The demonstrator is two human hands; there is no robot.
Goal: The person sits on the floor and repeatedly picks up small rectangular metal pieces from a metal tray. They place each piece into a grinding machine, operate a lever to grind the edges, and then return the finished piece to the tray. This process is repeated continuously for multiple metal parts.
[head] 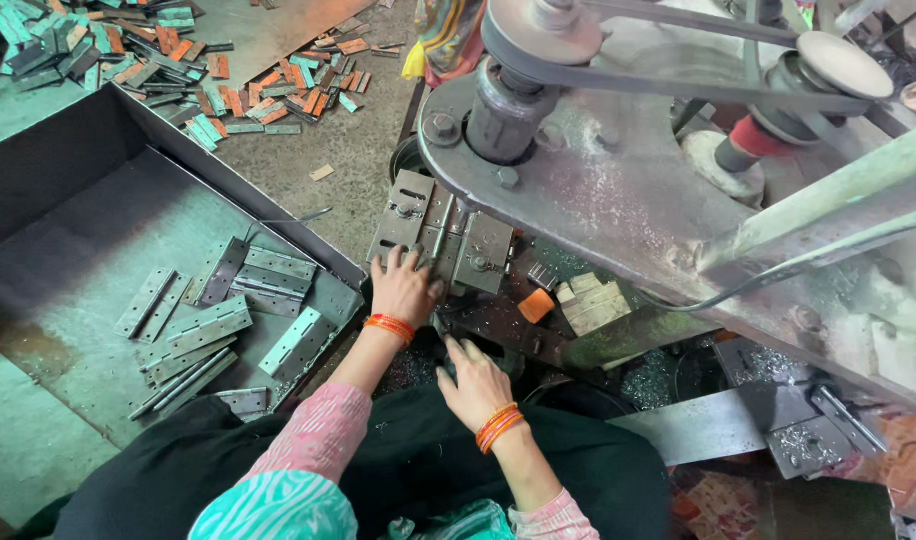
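Observation:
My left hand (pixel 403 287) rests flat against the front of a grey metal clamp fixture (pixel 440 236) on a big machine, fingers spread over its lower edge. My right hand (pixel 473 380) lies lower, fingers reaching into the dark gap under the fixture; what the fingertips touch is hidden. Both wrists wear orange bangles. I cannot see any object gripped in either hand.
A grey sheet-metal tray (pixel 78 230) at the left holds several steel hinges (pixel 208 325). Heaps of orange and teal metal pieces (pixel 178 60) lie on the floor beyond. The machine's pulleys and belt (pixel 678 60) sit above right. An orange block (pixel 536 305) stands beside the fixture.

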